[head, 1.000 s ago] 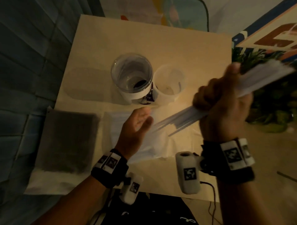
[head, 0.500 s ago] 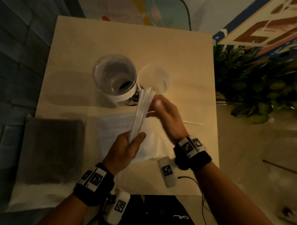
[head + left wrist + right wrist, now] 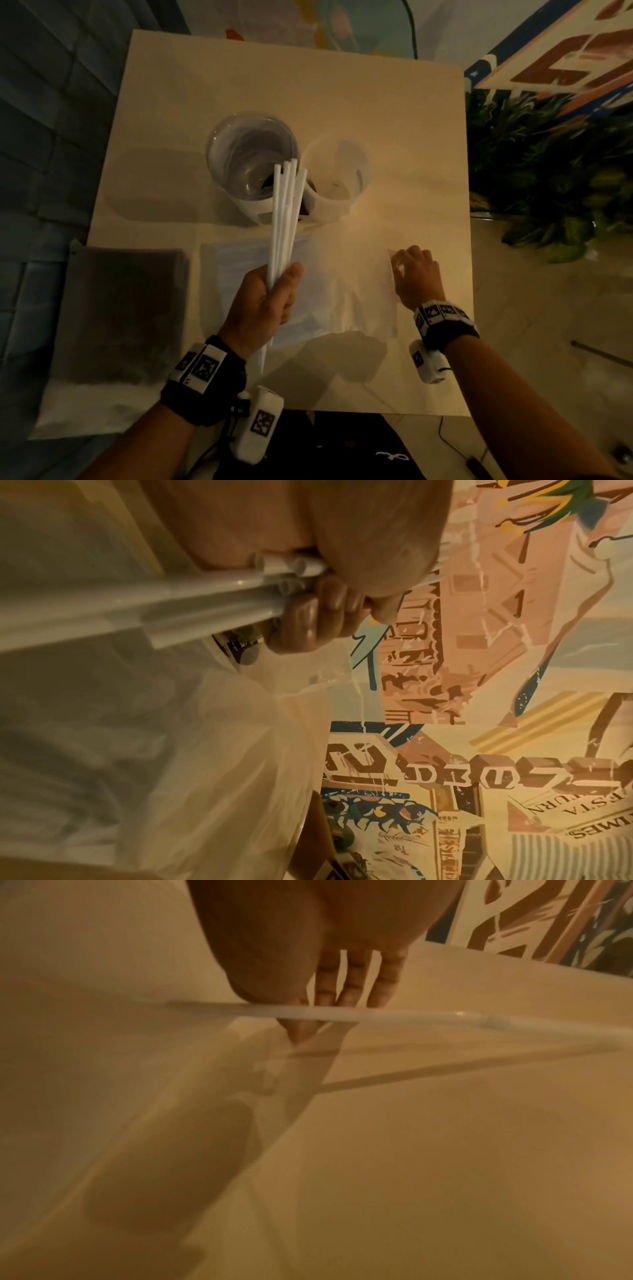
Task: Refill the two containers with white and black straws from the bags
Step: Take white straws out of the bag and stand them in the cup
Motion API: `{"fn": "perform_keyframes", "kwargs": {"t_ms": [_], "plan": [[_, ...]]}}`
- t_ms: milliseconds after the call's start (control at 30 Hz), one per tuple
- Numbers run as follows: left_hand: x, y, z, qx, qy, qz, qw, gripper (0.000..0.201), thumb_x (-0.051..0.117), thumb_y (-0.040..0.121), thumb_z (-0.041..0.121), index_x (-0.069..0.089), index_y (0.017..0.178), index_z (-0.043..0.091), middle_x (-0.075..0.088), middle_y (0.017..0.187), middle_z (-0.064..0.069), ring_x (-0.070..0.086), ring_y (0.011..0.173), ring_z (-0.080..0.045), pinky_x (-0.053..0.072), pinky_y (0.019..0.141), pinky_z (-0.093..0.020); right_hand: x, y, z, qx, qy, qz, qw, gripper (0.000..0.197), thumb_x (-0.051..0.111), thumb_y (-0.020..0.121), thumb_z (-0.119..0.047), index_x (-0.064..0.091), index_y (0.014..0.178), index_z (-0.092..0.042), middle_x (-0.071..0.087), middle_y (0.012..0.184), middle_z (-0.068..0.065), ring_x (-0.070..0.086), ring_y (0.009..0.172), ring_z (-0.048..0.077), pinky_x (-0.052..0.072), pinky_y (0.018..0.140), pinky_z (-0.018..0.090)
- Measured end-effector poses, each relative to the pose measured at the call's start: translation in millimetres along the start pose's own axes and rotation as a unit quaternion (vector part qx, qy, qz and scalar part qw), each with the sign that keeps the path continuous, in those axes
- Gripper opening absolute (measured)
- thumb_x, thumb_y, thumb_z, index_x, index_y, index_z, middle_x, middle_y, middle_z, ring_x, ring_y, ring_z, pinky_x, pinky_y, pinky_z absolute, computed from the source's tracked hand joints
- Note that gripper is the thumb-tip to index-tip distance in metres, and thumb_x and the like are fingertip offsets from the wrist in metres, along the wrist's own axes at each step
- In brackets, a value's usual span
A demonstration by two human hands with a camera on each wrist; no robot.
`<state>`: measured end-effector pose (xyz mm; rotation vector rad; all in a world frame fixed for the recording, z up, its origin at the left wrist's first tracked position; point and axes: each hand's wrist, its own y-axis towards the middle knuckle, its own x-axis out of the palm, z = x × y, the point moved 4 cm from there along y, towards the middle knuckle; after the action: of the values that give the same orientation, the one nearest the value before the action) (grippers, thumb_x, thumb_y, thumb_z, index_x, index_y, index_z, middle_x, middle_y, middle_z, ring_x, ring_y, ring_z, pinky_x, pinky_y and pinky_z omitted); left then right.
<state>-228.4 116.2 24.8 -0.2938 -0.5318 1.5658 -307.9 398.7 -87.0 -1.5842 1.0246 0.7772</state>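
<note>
Head view: left hand point(image 3: 265, 305) has its grip wrapped round a bundle of white straws point(image 3: 286, 219), thumb pressed on the side. The bundle points away from the person, tips fanned out in front of the clear container point(image 3: 251, 159); a few lower ends stick out below the palm. The clear container stands on the desk point(image 3: 411, 144) with a white band around its base. A second, frosted container point(image 3: 337, 171) stands just beside it on the right; both look empty of straws apart from something dark at the bottom. The bag of white straws point(image 3: 246, 253) lies flat on the desk under the left hand. The bag of black straws point(image 3: 120, 308) lies flat to the left, hanging over the desk edge. Right hand point(image 3: 416, 274) is down on the desk near its right edge, fingers curled onto a single white straw point(image 3: 390, 270). Green plant point(image 3: 548, 171) off to the right of the desk.

Left wrist view: fingers point(image 3: 308, 620) curled tight around the straws point(image 3: 171, 601), open ends visible at the palm. Clear plastic of the bag point(image 3: 205, 750) below, printed wall point(image 3: 479, 777) behind.

Right wrist view: blurry. Thumb and fingertips point(image 3: 329, 993) pinch the single straw point(image 3: 342, 1014), which runs crosswise just above the desk point(image 3: 445, 1150) with its shadow below.
</note>
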Motion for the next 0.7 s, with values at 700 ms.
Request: {"fn": "perform_keyframes", "kwargs": {"t_ms": [700], "plan": [[-1,0,-1,0.005,0.010,0.016,1.000,0.040,0.063,0.084,0.049,0.044,0.062,0.021,0.030,0.053,0.001,0.027,0.043,-0.013,0.026,0.042,-0.024,6,-17,5,0.044,0.110,0.113,0.986,0.068,0.062,0.093,-0.031,0.024,0.149,-0.030,0.042,0.125,0.007,0.051,0.100,0.024,0.055,0.072,0.041]]}}
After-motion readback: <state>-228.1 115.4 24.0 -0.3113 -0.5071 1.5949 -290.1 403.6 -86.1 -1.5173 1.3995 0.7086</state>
